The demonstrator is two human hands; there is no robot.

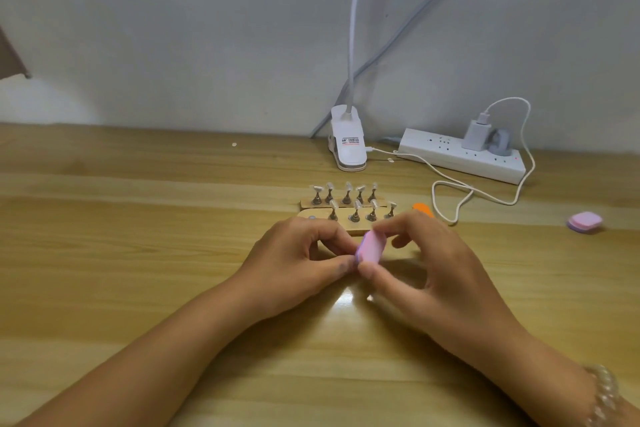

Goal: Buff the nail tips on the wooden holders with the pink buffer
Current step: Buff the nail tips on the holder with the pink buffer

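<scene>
Buffer: a small pink block with rounded corners, a pale pink broad face and a thin purple edge along its side; it is blurred.
Buffer's place: held above the counter, just in front of the wooden holders, between both hands, tilted with one end up and away.
Right hand: fingers curled; forefinger on the buffer's far end and thumb under its near end, pinching it.
Left hand: fingers curled, thumb and forefinger tips drawn close at the buffer's near end; whether they pinch anything cannot be told.
Front holder: a wooden strip with four metal stands and one bare round spot at its left end.
Back holder: a second strip just behind, with five stands.
Nail tips: pale, one on top of each stand.
Right wrist: a clear bead bracelet.
Elsewhere on the counter: a second pink block far right, an orange thing behind the right hand, a white clip lamp, a power strip with a charger and a white cable.
</scene>
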